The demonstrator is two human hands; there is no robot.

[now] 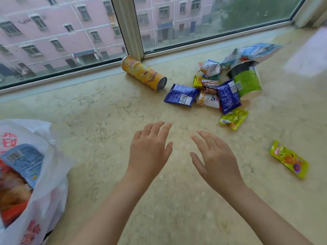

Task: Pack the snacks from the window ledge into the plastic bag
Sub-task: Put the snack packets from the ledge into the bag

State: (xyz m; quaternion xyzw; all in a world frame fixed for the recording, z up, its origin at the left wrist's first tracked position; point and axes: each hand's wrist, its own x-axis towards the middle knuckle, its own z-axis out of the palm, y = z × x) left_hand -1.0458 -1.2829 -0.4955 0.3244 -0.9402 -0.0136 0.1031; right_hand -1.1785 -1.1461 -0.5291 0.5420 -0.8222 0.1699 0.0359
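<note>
Lying chip can (144,73), base toward viewer.

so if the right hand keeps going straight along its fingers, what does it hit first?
Probably nothing soon: the right hand points up-left over bare ledge. Further along that line lies the blue packet, though depth is unclear.

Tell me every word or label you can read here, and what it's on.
Nothing reads clearly enough to quote.
Plastic bag: large red characters, cut off and creased, unreadable.
Orange chip can: red characters near the lid, blurred.
Blue packet: fine print and a barcode, too small.
White packet: dark lettering, blurred.
Green cup: a label patch, too small.
Yellow-green packet: a small red logo, unreadable.
</note>
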